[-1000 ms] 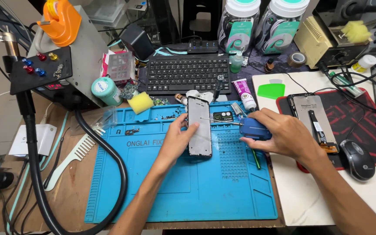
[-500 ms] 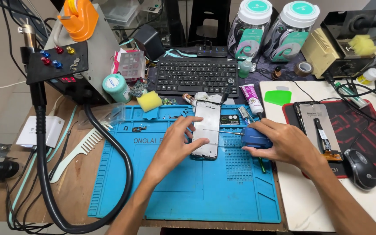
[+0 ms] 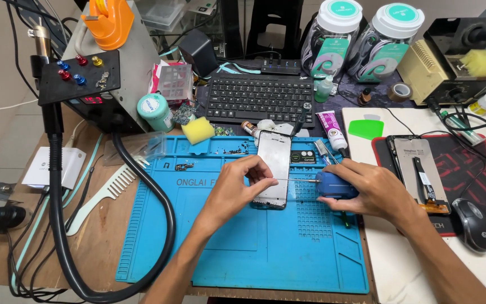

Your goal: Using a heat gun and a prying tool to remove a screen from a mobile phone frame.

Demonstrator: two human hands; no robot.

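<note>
A phone with its back off [image 3: 273, 163] lies on the blue work mat [image 3: 243, 247]. My left hand [image 3: 236, 188] rests on the phone's left edge, with its fingers pinched at the tip of a thin metal shaft. My right hand [image 3: 373, 191] grips a blue electric screwdriver [image 3: 333, 184] lying sideways, its shaft pointing left across the phone's lower half. A second opened phone [image 3: 417, 171] lies on the red-and-black mat [image 3: 473, 169] to the right.
A black keyboard [image 3: 260, 98] sits behind the mat, with a yellow sponge [image 3: 198, 130], a white-and-pink tube [image 3: 331, 128] and small bottles nearby. A hot-air station [image 3: 105, 67] with a thick black hose [image 3: 158, 225] stands at the left. A black mouse [image 3: 473, 224] and a white comb [image 3: 105, 194] lie at the sides.
My left hand has slid from holding the phone's side to pinching the screwdriver's tip over it. The camera has moved closer; my right hand stays on the blue screwdriver.
</note>
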